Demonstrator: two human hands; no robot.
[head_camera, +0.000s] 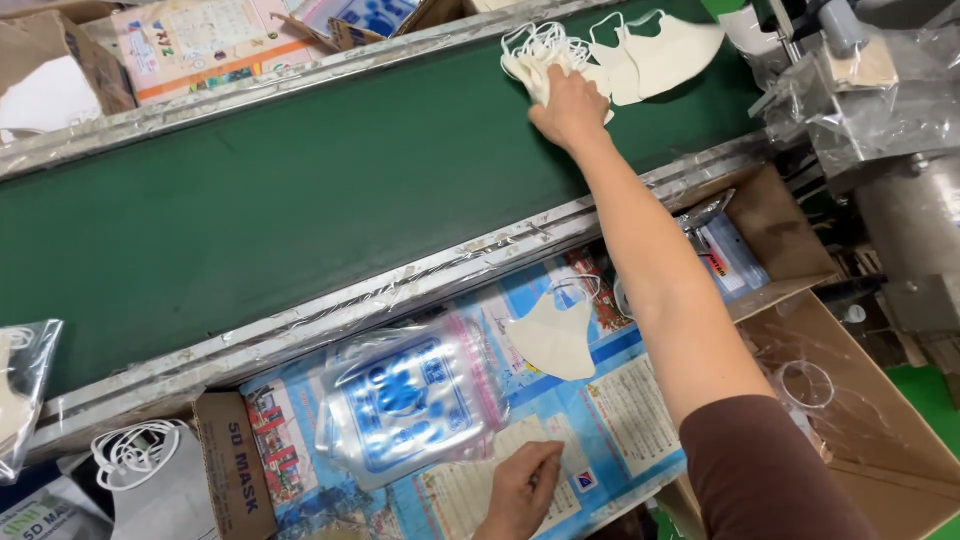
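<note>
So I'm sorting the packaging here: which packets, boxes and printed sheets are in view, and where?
Stack of clear pouches with blue print: on the sheet, beside the left hand.
Printed sheet, blue and white: under the pouches.
Brown carton: lower left.
Clear blue packets: in an open box, right of the belt.
Pink-and-white sheet: beyond the belt.
</note>
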